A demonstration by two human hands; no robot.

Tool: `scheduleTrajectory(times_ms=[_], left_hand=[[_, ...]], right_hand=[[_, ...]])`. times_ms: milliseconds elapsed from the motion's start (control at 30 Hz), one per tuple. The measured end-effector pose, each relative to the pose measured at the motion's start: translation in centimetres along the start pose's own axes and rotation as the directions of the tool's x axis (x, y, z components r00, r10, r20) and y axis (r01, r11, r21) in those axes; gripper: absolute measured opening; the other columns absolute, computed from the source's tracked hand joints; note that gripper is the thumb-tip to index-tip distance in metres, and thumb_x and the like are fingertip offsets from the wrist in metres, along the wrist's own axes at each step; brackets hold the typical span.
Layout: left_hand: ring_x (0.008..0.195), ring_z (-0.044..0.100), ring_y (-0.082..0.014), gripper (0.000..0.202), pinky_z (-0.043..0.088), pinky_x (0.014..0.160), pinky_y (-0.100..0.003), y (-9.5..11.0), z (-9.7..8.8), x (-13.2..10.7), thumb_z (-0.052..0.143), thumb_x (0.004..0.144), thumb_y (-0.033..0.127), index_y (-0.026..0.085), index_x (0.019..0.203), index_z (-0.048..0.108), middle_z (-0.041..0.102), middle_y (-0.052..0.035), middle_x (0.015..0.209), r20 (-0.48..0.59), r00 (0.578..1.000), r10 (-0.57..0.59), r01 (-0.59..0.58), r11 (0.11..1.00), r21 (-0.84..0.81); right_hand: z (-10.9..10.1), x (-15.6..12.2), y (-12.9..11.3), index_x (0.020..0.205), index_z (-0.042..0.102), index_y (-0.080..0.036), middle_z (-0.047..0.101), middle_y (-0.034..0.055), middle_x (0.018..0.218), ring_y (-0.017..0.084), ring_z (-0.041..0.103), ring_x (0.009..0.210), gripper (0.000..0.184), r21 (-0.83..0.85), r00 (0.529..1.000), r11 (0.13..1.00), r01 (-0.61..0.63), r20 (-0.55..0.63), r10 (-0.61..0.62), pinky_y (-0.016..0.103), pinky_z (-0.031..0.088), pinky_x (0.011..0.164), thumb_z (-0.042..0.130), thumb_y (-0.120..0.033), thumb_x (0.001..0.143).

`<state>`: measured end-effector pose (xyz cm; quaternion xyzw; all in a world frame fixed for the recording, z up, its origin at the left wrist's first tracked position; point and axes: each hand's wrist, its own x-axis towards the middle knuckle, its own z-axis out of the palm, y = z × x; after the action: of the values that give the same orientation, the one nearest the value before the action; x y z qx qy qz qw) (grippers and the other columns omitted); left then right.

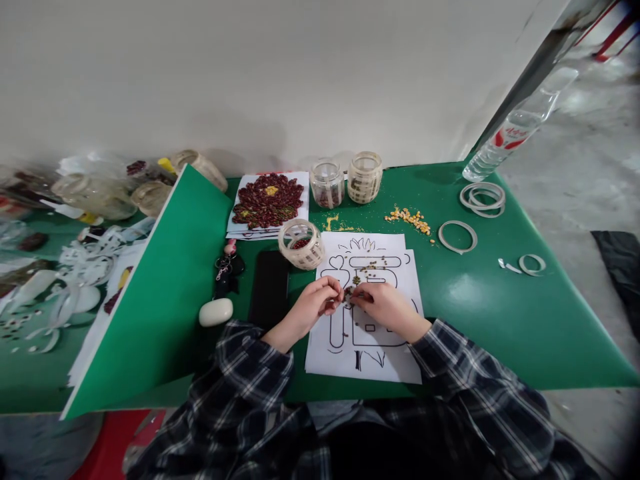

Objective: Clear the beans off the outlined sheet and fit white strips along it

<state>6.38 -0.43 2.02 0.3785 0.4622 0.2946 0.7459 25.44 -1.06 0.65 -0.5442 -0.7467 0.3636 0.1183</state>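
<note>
A white sheet [370,370] printed with a black line drawing lies on the green table. Over its left half, my left hand [320,300] is curled, fingertips pinched together; whatever they hold is too small to make out. My right hand [385,307] reaches in from the other side, thumb and fingers closed near the middle of the drawing. Between the two hands is a small cluster of dark beans [349,293], close to the right fingertips. More small greenish beans [373,269] are scattered over the drawing's upper part. An open jar of red beans [301,248] stands just beyond my left hand.
Behind stand two more jars [327,187] and a bean flower picture [270,203]. Corn kernels [410,219], tape rolls [483,200] and a water bottle [520,130] are to the right. Left are a black phone [270,287], a white case [216,312] and a green divider [150,293].
</note>
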Motion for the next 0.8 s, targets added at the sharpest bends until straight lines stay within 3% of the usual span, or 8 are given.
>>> scheduleTrajectory(times_ms=[200,267,333,500,567,633,733,800], left_hand=[[0.051,0.038,-0.007,0.007,0.022,0.045,-0.02,-0.3,-0.4,0.2,0.052,0.07,0.022,0.018,0.075,0.05,0.046,0.0038,0.06,-0.013,1.0,0.028,-0.026,0.993,0.118],[0.052,0.039,-0.0071,0.006,0.023,0.047,-0.02,-0.4,-0.6,0.3,0.052,0.071,0.021,0.018,0.076,0.052,0.046,0.0043,0.06,-0.031,0.997,0.077,-0.07,0.981,0.179],[0.051,0.036,-0.0069,0.005,0.023,0.048,-0.021,-0.5,-0.7,0.4,0.053,0.073,0.022,0.018,0.077,0.053,0.042,0.0056,0.058,-0.044,0.989,0.141,-0.128,0.966,0.223],[0.047,0.029,-0.0067,0.005,0.02,0.047,-0.022,-0.8,-1.2,0.6,0.053,0.076,0.024,0.019,0.077,0.052,0.034,0.0077,0.054,-0.077,0.96,0.268,-0.24,0.934,0.265],[0.047,0.03,-0.0068,0.005,0.02,0.046,-0.022,-1.0,-1.4,0.7,0.053,0.076,0.024,0.019,0.077,0.053,0.037,0.0072,0.055,-0.093,0.95,0.299,-0.259,0.917,0.304],[0.046,0.029,-0.0065,0.005,0.019,0.045,-0.021,-1.1,-1.6,0.6,0.053,0.077,0.023,0.018,0.078,0.053,0.036,0.0075,0.054,-0.102,0.939,0.328,-0.275,0.896,0.348],[0.044,0.025,-0.006,0.007,0.017,0.044,-0.021,-0.5,-1.3,0.2,0.053,0.08,0.024,0.018,0.078,0.055,0.032,0.0087,0.05,-0.063,0.931,0.359,-0.305,0.864,0.401],[0.045,0.026,-0.0059,0.013,0.018,0.045,-0.021,0.6,-0.8,-1.0,0.055,0.081,0.029,0.017,0.075,0.056,0.034,0.0082,0.049,0.011,0.929,0.369,-0.337,0.836,0.433]], right_hand=[[0.2,-0.1,-0.4,0.088,0.063,-0.02,0.065,0.0041,0.073,0.016,0.056,0.065,0.016,-0.133,1.0,0.991,-0.003,-0.01,0.002,0.026,0.033,0.059,0.051,-0.03,0.09],[0.1,-0.1,-0.3,0.086,0.06,-0.019,0.062,0.0022,0.069,0.014,0.052,0.061,0.015,-0.022,0.999,1.0,-0.006,-0.034,0.006,0.025,0.032,0.057,0.05,-0.03,0.09],[-0.3,-0.1,0.0,0.084,0.057,-0.019,0.056,-0.0007,0.065,0.012,0.047,0.057,0.017,0.193,0.998,0.981,-0.027,-0.044,0.036,0.024,0.032,0.055,0.049,-0.033,0.089],[-1.5,-0.2,0.5,0.073,0.044,-0.02,0.05,-0.003,0.064,0.008,0.038,0.049,0.023,0.681,0.982,0.708,-0.187,0.106,0.157,0.023,0.026,0.046,0.044,-0.039,0.086],[-1.7,-0.1,0.5,0.073,0.044,-0.02,0.053,-0.0014,0.069,0.008,0.04,0.051,0.023,0.743,0.978,0.635,-0.21,0.157,0.14,0.023,0.024,0.045,0.048,-0.039,0.084],[-1.8,0.0,0.5,0.072,0.044,-0.019,0.052,-0.0018,0.068,0.008,0.039,0.052,0.023,0.757,0.979,0.62,-0.204,0.162,0.125,0.023,0.023,0.045,0.051,-0.039,0.082],[-2.4,-0.6,-0.1,0.064,0.04,-0.02,0.036,-0.0067,0.054,0.006,0.027,0.045,0.035,0.749,0.987,0.643,-0.16,0.14,0.083,0.023,0.019,0.044,0.054,-0.044,0.084],[-3.4,-2.1,-1.1,0.057,0.038,-0.02,0.028,-0.0087,0.047,0.005,0.021,0.042,0.045,0.7,0.985,0.703,-0.125,0.171,0.004,0.023,0.019,0.043,0.055,-0.049,0.086]])
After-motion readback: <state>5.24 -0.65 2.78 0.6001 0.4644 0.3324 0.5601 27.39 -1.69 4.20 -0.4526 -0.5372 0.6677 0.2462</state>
